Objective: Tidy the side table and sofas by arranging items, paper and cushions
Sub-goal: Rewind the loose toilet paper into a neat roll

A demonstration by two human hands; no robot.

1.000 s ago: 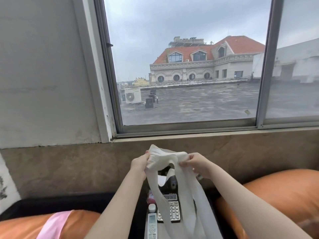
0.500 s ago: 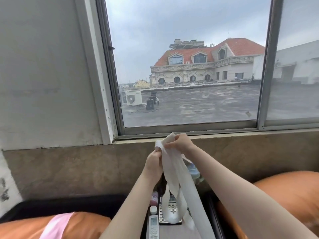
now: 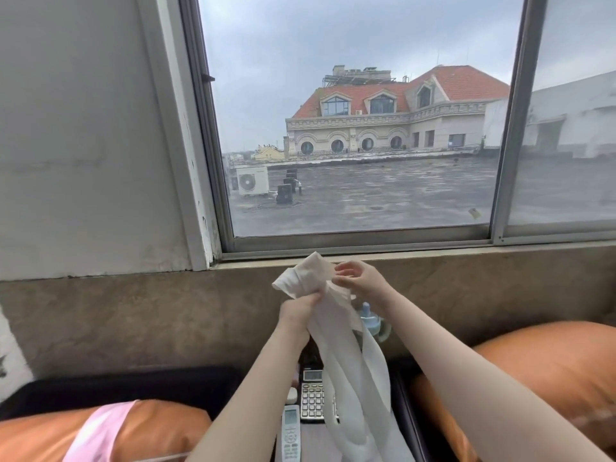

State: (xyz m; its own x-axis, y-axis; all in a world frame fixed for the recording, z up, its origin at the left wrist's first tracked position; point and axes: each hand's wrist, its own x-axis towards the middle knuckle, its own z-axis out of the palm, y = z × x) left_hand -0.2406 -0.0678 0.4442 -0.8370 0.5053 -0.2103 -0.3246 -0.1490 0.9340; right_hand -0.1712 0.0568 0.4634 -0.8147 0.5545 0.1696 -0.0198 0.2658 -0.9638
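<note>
A long strip of white tissue paper hangs in loops over the side table, its top bunched just below the window sill. My left hand grips the strip under the bunch. My right hand pinches the paper at the bunch's right side. On the table beneath lie a calculator and a white remote control. An orange cushion sits on the right sofa, and another orange cushion with a pink cloth on it sits at the left.
A blue-capped bottle stands behind the paper near my right forearm. A small white cap lies left of the calculator. The brown stone ledge and window run across the back. A black sofa back lies at the left.
My hands lifted the paper higher and drew together, then my left hand slid down below the bunch while my right moved to its right side. The top of the strip is now wadded.
</note>
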